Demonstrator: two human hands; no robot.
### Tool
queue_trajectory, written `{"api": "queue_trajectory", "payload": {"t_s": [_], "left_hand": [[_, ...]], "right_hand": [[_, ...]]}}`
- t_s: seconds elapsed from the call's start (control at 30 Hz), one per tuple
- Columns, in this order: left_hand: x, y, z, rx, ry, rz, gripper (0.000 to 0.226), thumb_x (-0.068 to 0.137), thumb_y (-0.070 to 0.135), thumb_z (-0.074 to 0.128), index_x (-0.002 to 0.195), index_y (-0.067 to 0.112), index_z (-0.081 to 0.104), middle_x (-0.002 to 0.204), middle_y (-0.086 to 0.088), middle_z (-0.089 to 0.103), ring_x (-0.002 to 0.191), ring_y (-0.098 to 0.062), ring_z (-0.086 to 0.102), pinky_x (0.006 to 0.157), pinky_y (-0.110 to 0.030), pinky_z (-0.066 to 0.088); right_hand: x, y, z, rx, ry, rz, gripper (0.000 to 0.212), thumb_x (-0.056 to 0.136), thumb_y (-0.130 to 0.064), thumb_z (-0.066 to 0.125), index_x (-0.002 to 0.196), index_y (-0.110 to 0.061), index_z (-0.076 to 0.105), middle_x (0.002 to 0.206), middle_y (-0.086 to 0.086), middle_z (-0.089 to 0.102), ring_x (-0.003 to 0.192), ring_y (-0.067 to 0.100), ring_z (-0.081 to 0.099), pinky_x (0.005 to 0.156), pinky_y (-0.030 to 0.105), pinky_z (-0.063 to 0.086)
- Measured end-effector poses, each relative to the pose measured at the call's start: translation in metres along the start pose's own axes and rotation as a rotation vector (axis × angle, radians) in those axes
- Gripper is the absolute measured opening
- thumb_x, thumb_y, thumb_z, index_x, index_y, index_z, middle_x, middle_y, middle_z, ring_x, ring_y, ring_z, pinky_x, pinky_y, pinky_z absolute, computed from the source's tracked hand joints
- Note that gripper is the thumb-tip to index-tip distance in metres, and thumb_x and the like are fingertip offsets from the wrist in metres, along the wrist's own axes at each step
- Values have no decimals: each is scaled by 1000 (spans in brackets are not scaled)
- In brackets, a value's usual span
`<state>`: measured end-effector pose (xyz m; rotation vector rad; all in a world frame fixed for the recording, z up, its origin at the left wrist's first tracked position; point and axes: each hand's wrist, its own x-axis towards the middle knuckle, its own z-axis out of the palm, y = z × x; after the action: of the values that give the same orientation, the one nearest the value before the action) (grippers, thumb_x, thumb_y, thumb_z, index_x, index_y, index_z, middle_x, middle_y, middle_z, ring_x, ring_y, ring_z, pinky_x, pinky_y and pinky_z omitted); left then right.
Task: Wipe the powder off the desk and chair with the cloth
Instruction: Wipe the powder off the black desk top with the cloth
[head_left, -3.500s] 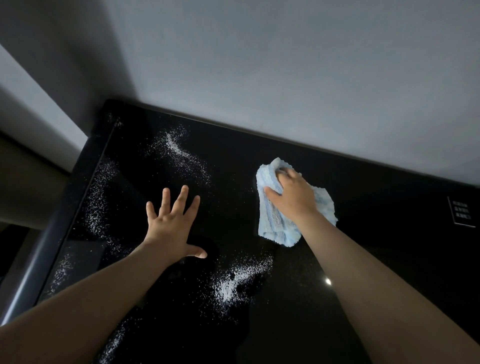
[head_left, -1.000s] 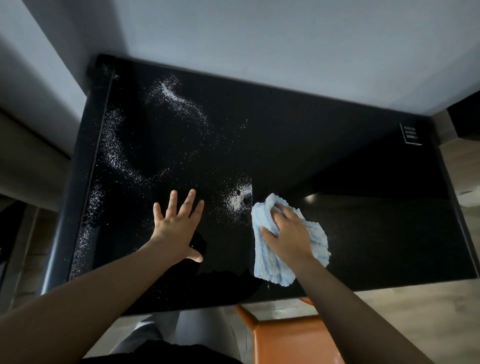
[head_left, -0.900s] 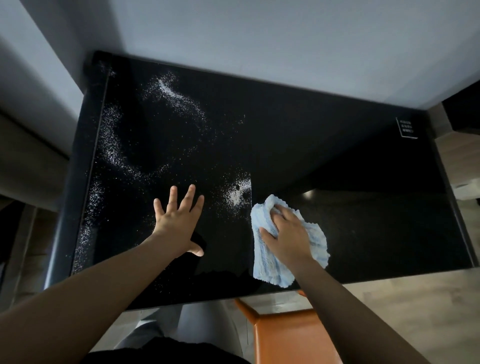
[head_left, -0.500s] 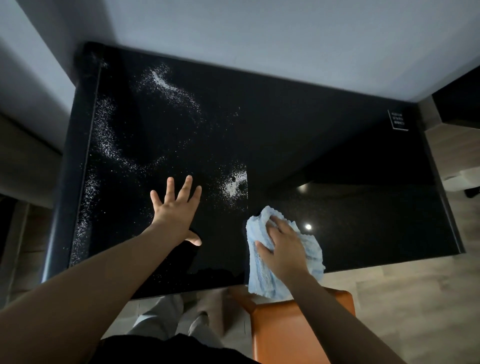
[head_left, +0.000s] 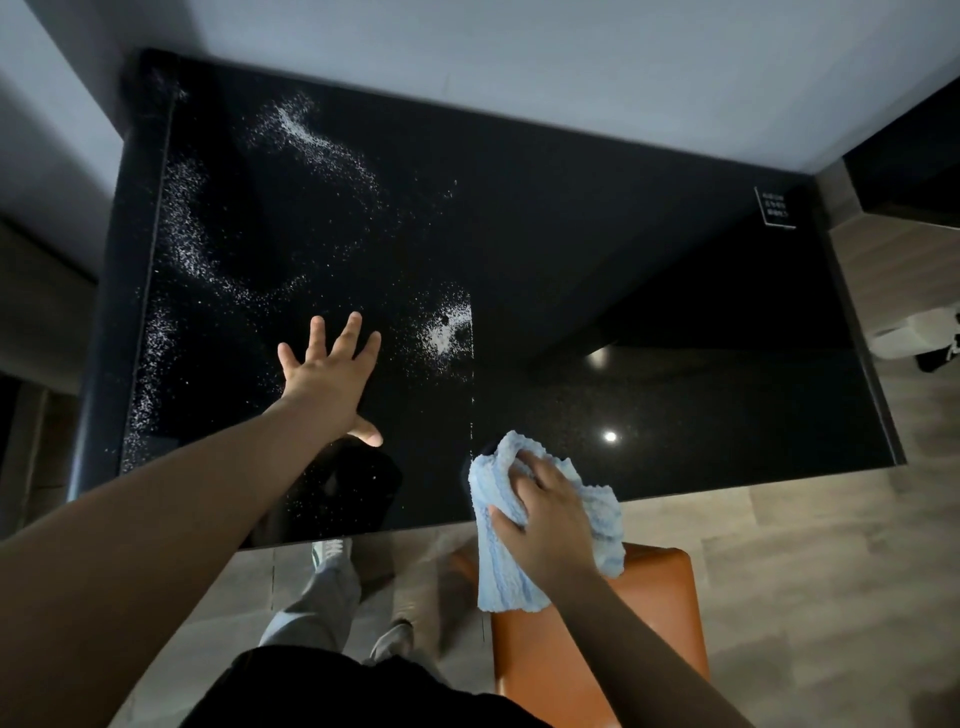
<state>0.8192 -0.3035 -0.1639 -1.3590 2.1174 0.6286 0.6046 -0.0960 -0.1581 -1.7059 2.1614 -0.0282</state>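
Black and glossy, the wide rectangular desk top (head_left: 649, 270) fills most of the view and stands against a pale grey wall (head_left: 519, 52). Below its near edge there is a light wooden floor (head_left: 805, 545), and on it an orange padded chair seat (head_left: 597, 654) stands just beside the desk, partly hidden by the right forearm. A crumpled light blue cloth (head_left: 498, 566) lies over the near edge of the desk: its upper part is on the black surface and its lower part hangs in front of the chair seat. The right hand (head_left: 545, 514) grips this cloth from above, with the fingers curled into the folds. The left hand (head_left: 327, 374) is laid flat on the desk further left, fingers straight and spread, holding nothing. White powder (head_left: 447, 327) is scattered on the left half of the desk: a dense patch just right of the left fingers, a band along the left edge, a streak near the far left corner. A small printed label (head_left: 774, 205) sits at the far right corner.
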Motion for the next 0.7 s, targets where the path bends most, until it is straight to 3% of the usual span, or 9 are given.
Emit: {"api": "queue_trajectory", "payload": {"t_s": [0.2, 0.53, 0.7], "left_hand": [[-1, 2, 0, 11, 13, -11, 139, 56, 67, 77, 150, 26, -17, 155, -2, -30, 143, -41, -18, 111, -67, 12], [-4, 3, -1, 5, 32, -12, 138, 56, 65, 78, 151, 26, -15, 156, -1, -28, 143, -42, -17, 111, -67, 14], [-5, 4, 0, -10, 35, -8, 138, 56, 63, 79, 151, 26, -13, 156, -1, -27, 143, -42, -16, 111, -67, 14]], "right_hand": [[-23, 3, 5, 39, 47, -42, 34, 78, -32, 72, 108, -15, 68, 127, -1, 59, 118, 16, 55, 97, 26, 41], [-45, 9, 0, 62, -81, -5, 37, 80, -36, 60, 112, -20, 67, 119, -6, 62, 108, 13, 56, 87, 16, 35], [-41, 9, -16, 91, -16, 35, 25, 80, -33, 63, 101, -18, 66, 104, -8, 62, 95, 7, 55, 84, 18, 41]]}}
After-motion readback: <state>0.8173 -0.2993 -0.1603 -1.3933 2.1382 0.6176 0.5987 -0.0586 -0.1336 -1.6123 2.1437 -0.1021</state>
